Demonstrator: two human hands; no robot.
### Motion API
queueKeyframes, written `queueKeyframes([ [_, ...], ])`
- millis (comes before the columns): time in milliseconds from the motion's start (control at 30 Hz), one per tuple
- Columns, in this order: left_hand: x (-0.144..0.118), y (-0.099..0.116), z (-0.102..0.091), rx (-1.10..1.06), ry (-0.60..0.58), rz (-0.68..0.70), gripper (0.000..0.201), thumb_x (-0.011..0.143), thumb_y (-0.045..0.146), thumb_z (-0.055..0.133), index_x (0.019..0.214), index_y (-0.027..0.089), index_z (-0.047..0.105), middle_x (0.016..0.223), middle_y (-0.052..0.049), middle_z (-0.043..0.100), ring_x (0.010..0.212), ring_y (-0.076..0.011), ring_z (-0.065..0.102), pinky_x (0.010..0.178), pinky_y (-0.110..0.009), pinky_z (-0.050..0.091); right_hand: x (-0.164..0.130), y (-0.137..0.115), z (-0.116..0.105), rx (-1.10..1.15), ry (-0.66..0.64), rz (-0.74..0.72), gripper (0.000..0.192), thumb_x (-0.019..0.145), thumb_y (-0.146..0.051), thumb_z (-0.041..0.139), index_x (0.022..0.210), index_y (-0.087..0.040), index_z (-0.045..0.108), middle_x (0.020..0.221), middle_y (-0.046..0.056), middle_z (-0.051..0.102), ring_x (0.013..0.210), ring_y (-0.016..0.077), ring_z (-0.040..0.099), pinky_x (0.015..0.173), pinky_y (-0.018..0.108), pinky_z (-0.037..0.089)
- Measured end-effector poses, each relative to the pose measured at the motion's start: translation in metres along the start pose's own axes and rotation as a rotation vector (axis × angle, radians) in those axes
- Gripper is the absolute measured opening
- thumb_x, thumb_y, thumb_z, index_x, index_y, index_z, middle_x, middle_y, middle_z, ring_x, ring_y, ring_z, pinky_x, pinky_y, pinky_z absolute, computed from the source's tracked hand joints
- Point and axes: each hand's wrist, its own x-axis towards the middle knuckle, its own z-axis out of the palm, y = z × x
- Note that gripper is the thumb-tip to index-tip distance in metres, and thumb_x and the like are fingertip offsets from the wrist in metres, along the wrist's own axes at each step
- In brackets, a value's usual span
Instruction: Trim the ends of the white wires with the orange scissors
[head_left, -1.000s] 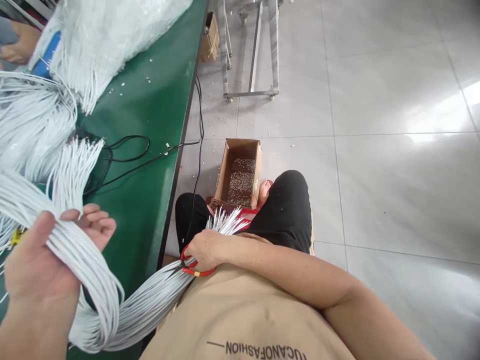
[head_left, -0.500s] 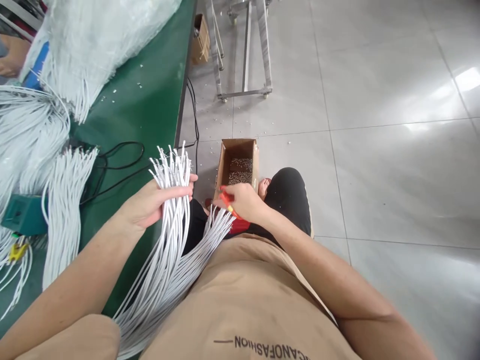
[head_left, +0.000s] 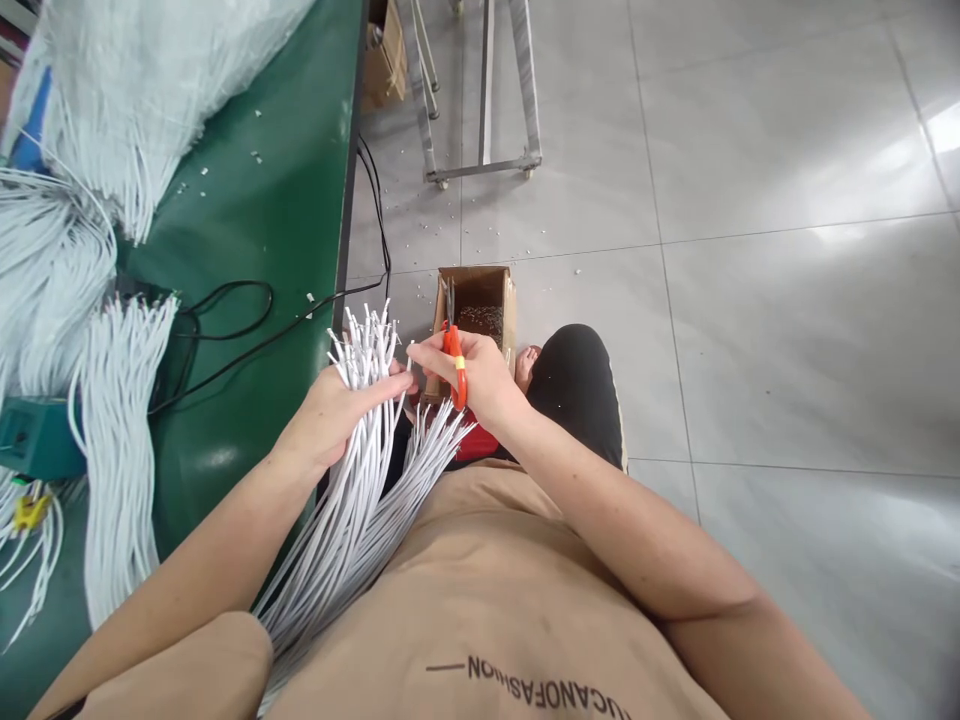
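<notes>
My left hand [head_left: 352,405] is wrapped round a thick bundle of white wires [head_left: 367,440], whose cut tips fan out above the thumb. In my right hand [head_left: 476,375] is a pair of scissors [head_left: 454,370] with red handles, a yellow band and narrow metal blades pointing away from me. The right thumb and fingertip meet at the end of a single white wire [head_left: 409,356], close beside the left fingertips. A second bunch of white wires [head_left: 439,440] lies across my lap, under the right hand.
Below my hands stands an open cardboard box [head_left: 511,310] with small clippings inside. On the green table [head_left: 300,150] at left are more white wire bundles [head_left: 124,440], a green device [head_left: 41,440] and a black cable [head_left: 255,350]. A wheeled metal frame [head_left: 484,165] stands ahead on the floor.
My left hand with the wire bundle has shifted right, towards the box. The right hand has come over to meet it, and the scissors have swung to point forward.
</notes>
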Motion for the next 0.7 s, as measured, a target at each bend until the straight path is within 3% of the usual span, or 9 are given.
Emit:
queueKeyframes([
  [167,0.006,-0.004,0.001,-0.034,-0.011,0.005,0.031,0.056,0.027,0.082,0.077,0.015,0.064,0.071,0.001,0.066,0.068,-0.0157,0.063,0.071,-0.031,0.052,0.0,0.005,0.002,0.047,-0.079,0.008,0.022,0.067,-0.033,0.071,0.075,-0.015,0.064,0.061,-0.004,0.059,0.056,0.007,0.051,0.058,0.022,0.042],
  [433,0.011,-0.009,-0.002,-0.054,0.007,-0.015,0.033,0.054,0.024,0.082,0.078,0.017,0.062,0.068,0.002,0.065,0.061,-0.0146,0.062,0.062,-0.029,0.052,0.002,0.01,0.005,-0.075,-0.049,0.037,0.017,0.071,-0.03,0.065,0.077,-0.014,0.064,0.062,-0.004,0.056,0.058,0.0077,0.05,0.057,0.021,0.041],
  [567,0.015,-0.015,-0.005,-0.076,0.004,0.014,0.033,0.056,0.028,0.081,0.079,0.017,0.061,0.077,0.0,0.066,0.066,-0.0154,0.063,0.062,-0.028,0.05,0.002,0.008,-0.006,-0.499,0.054,0.007,0.027,0.078,-0.039,0.058,0.089,-0.016,0.068,0.073,0.0,0.061,0.064,0.0109,0.054,0.062,0.024,0.042],
  [633,0.018,-0.02,-0.006,-0.097,0.008,0.027,0.033,0.056,0.028,0.081,0.08,0.016,0.061,0.081,-0.001,0.066,0.073,-0.0164,0.064,0.066,-0.028,0.05,0.002,0.008,-0.011,-0.86,0.109,-0.007,0.027,0.078,-0.04,0.059,0.083,-0.015,0.068,0.076,0.002,0.062,0.067,0.0125,0.055,0.063,0.025,0.04],
  [700,0.02,-0.023,-0.006,-0.092,0.02,0.035,0.032,0.057,0.028,0.08,0.08,0.016,0.062,0.083,-0.001,0.066,0.075,-0.0158,0.063,0.07,-0.028,0.049,0.004,0.008,-0.013,-1.149,0.083,-0.009,0.03,0.078,-0.044,0.058,0.074,-0.015,0.066,0.075,0.004,0.06,0.067,0.0137,0.055,0.061,0.026,0.037],
])
